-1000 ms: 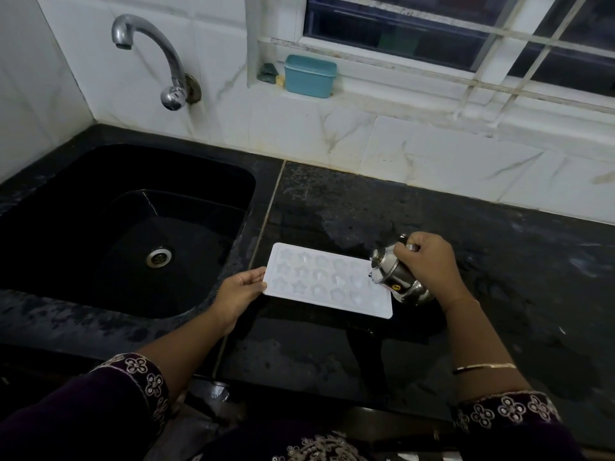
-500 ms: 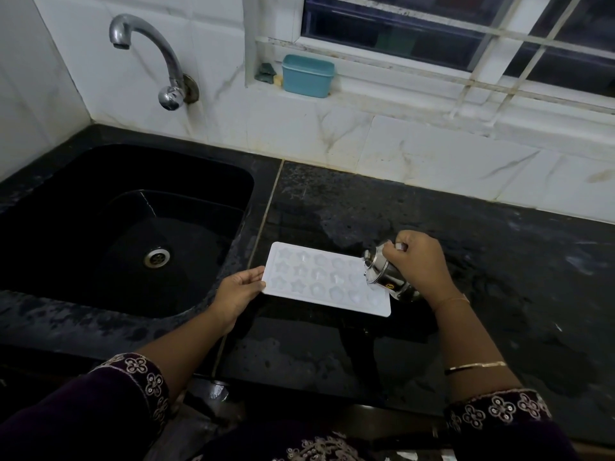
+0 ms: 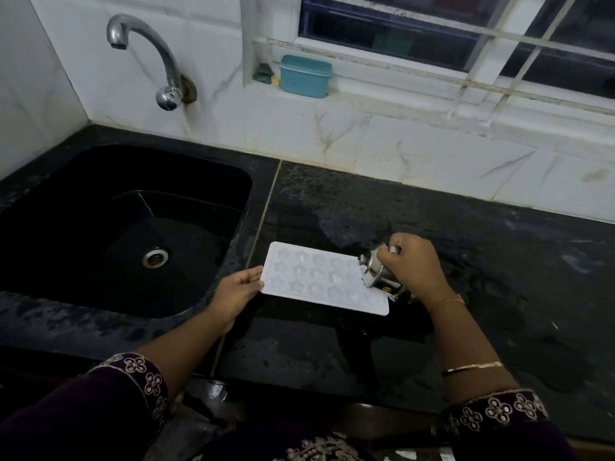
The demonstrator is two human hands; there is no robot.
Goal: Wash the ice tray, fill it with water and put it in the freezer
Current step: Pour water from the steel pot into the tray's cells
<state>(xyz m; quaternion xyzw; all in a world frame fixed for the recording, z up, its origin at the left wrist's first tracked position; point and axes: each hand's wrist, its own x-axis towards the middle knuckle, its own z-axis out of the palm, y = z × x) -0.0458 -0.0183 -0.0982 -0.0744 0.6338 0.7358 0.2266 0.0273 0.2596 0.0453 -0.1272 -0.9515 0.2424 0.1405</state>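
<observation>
Nearest, the left hand (image 3: 238, 291) lies with its fingers fairly straight against the left short edge of the flat white plastic ice tray with star-shaped hollows (image 3: 319, 277), steadying it rather than clasping it (whether the thumb tucks under the rim I cannot tell). The tray lies flat on the black stone countertop (image 3: 332, 344), just right of the black sink (image 3: 66, 201). Over its right end the right hand (image 3: 416, 264) is curled round a small shiny steel cup (image 3: 379, 276), tipped mouth-down toward the hollows there; no stream of water can be made out. This looks like the filling step. Done well, the tilt is slight so the flow runs thin, the mouth travels low from hollow to hollow, and each stops short of the brim, since the tray must go level to the freezer. The left hand should press, not lift. Farther back, no water shows at the curved chrome tap (image 3: 149, 51), and a teal plastic box (image 3: 305, 75) sits on the window sill.
</observation>
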